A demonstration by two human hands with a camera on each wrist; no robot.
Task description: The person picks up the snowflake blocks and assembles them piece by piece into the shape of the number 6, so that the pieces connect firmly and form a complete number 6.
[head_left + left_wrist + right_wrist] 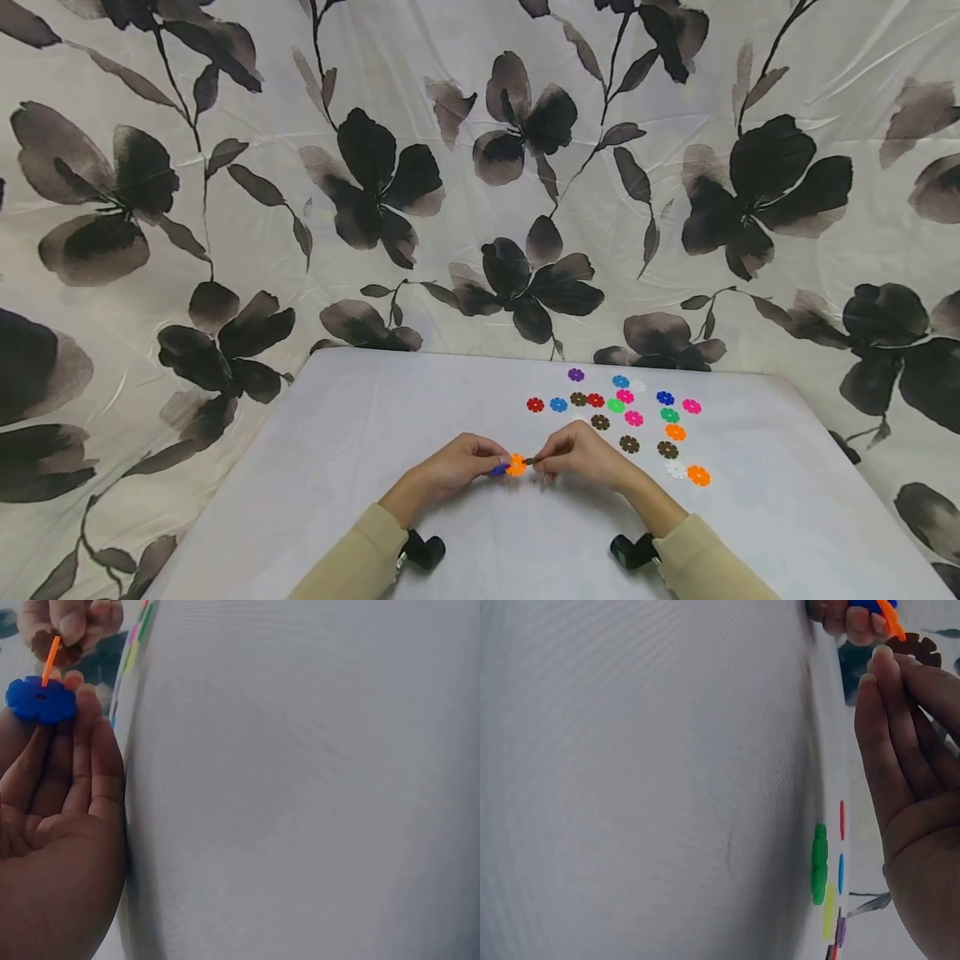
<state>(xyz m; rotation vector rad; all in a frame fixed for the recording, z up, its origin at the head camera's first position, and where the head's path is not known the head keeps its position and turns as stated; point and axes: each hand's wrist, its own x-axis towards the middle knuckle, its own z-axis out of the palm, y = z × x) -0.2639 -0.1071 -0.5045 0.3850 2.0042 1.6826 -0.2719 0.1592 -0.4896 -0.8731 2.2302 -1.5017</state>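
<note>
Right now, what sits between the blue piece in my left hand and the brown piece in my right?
An orange piece sits between the blue piece and brown piece, seen in the head and left wrist views.

3 small flower-shaped discs meet between the 2 hands. The blue disc (26, 705) has a scalloped rim and a small centre hole; the left hand (457, 467) pinches it. The orange disc (516, 465) shows its notched face to the head view, yet appears as a thin bar in the left wrist view, set crosswise against the blue disc's edge. The brown disc (924, 649), slotted around its rim, is pinched in the right hand (581, 458) right beside the orange disc; whether those 2 interlock cannot be told.
</note>
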